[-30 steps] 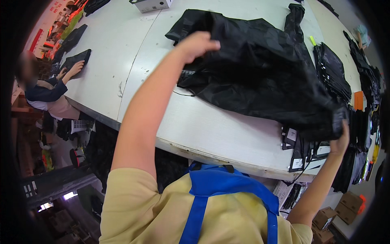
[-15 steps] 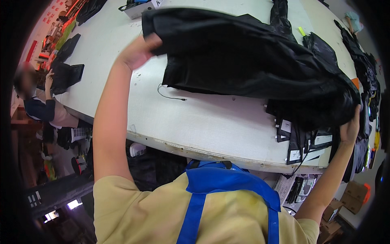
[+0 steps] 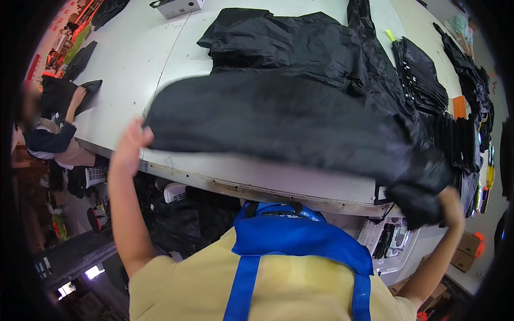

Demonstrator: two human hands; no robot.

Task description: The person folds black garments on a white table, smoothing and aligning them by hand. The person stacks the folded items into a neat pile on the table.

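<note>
Spanning black garment (image 3: 289, 123) between left hand (image 3: 131, 150), right hand (image 3: 450, 200) grip.

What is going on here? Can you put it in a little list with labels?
Left hand: grips one end of a black garment, lifted above the table edge
Right hand: grips the other, bunched end
Garment: stretched wide between both hands, blurred
Table: white, with more black garments piled behind and a folded stack to the right
Worn: yellow shirt, blue apron
Nearby: another person at the far left, touching dark fabric
</note>
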